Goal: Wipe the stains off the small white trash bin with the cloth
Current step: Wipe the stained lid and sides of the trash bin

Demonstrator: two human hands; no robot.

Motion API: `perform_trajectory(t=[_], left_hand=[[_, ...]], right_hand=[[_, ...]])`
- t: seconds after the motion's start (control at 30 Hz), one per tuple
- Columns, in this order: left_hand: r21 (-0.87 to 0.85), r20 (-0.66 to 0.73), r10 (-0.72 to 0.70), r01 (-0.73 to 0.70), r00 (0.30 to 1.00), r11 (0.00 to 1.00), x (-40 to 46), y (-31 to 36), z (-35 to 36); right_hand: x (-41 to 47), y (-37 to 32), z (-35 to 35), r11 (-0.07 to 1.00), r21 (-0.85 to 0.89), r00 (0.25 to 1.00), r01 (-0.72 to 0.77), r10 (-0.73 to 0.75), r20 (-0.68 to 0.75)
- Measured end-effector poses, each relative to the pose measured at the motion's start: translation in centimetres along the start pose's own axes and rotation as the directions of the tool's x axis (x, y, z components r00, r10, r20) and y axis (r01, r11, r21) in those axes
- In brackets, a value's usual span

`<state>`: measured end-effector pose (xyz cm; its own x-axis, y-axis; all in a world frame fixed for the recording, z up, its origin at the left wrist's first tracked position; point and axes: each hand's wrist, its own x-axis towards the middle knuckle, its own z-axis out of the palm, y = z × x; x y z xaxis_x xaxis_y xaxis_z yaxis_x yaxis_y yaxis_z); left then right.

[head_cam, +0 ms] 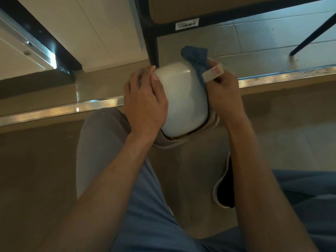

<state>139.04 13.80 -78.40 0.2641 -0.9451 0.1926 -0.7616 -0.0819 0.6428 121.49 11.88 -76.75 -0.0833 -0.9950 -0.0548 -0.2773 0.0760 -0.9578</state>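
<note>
Bin (pixel 181 99) front and centre, small, white and glossy, rounded at every corner, tipped so its flat base faces up at the camera and its long axis runs away from the person toward the black table leg (pixel 152 46). It sits between the two hands, held above the knees over the beige floor, with a darker rim or liner edge (pixel 203 128) peeking out at its near end. On the left of the bin, the left hand (pixel 145 104) is clamped over the wall, fingers curled round the far corner, steadying it. On the right of the bin, the right hand (pixel 221 95) is closed on a blue cloth (pixel 197 57), soft and bunched, pressed against the bin's right flank with a loose tail poking up past the far corner. A strip of pale tape or bandage (pixel 212 72) wraps one finger of that hand. So the surface to wipe lies directly inward from the cloth hand, touching it, and a stroke along the length of that side looks like the natural move while the left hand braces. No stains are clear on the base from here. Beyond the bin runs a shiny metal threshold strip (pixel 283 77); near the bin's right, below the forearm, a dark shoe with a white sole (pixel 222 186).
</note>
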Motion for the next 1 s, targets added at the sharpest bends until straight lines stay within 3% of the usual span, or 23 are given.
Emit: perform_trajectory(t=[0.17,0.27,0.43,0.6,0.73,0.9,1.0], left_hand=[[-0.019,-0.013,0.009,-0.009,1.000,1.000,-0.1,0.1,0.0],[-0.013,-0.012,0.009,-0.009,1.000,1.000,0.1,0.2,-0.1],[-0.025,-0.019,0.020,-0.020,1.000,0.999,0.1,0.0,-0.2],[-0.026,-0.021,0.026,-0.026,0.999,0.999,0.1,0.2,0.0],[-0.027,-0.024,0.034,-0.035,0.999,0.999,0.1,0.1,0.0],[-0.024,-0.018,0.011,-0.011,1.000,1.000,0.1,-0.1,0.1],[-0.026,-0.025,0.030,-0.031,0.999,0.999,0.1,-0.1,0.1]], right_hand=[[-4.4,0.3,3.5,0.951,-0.288,0.973,0.113,-0.165,-0.163],[-1.7,-0.8,2.8,0.934,-0.337,0.986,0.119,-0.151,-0.072],[3.2,-3.1,2.9,0.847,-0.501,0.974,0.179,-0.082,0.209],[-1.1,-2.4,3.1,0.809,-0.496,0.948,0.316,-0.252,0.194],[-2.2,-1.9,3.6,0.833,-0.481,0.962,0.273,-0.251,0.111],[0.6,-2.6,3.8,0.864,-0.490,0.993,0.116,-0.116,0.030],[-1.6,-2.8,4.4,0.834,-0.545,0.993,0.082,-0.116,-0.029]])
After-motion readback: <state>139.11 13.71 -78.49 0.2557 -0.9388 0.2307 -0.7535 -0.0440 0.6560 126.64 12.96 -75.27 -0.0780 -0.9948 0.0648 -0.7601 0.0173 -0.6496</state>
